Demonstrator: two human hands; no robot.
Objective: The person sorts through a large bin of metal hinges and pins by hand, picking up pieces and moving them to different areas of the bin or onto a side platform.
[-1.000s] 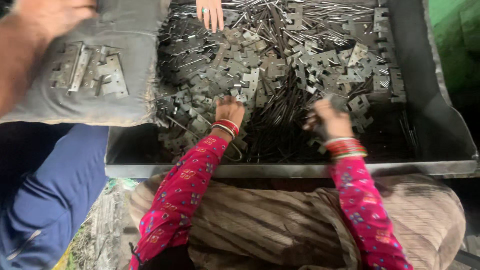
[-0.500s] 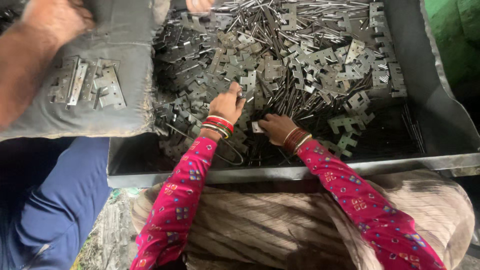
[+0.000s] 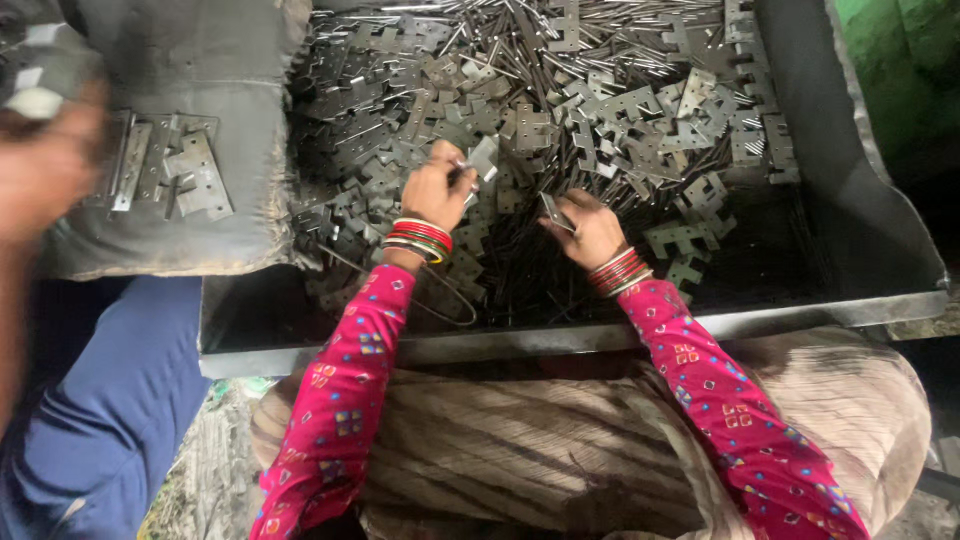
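Taking the dark metal tray (image 3: 860, 240) as the landmark and reading from its left: a blurred hand of another person (image 3: 45, 170) hovers beyond the tray's left wall, over a grey padded sack (image 3: 200, 60) that carries a few joined hinges (image 3: 165, 175) — set apart there, it seems, to keep them out of the loose stock. Below the sack a blue-clad leg (image 3: 110, 400) shows.

Inside the tray lies a heap of flat hinge leaves (image 3: 620, 110) mixed with thin steel pins (image 3: 560, 30), piled toward the far wall, so the near floor stays barer for working.

Just left of the tray's middle, the left hand (image 3: 435, 190) has its grip closed on a pale hinge leaf (image 3: 485, 155), lifted slightly off the heap. Just right of it, near the tray's front rim, the right hand (image 3: 590, 230) pinches another small leaf (image 3: 555, 212), tilted toward the first — the two pieces are held close together, probably so their knuckles can be lined up. Both wrists wear bangles, and pink patterned sleeves run back over the front rim to the person's lap.
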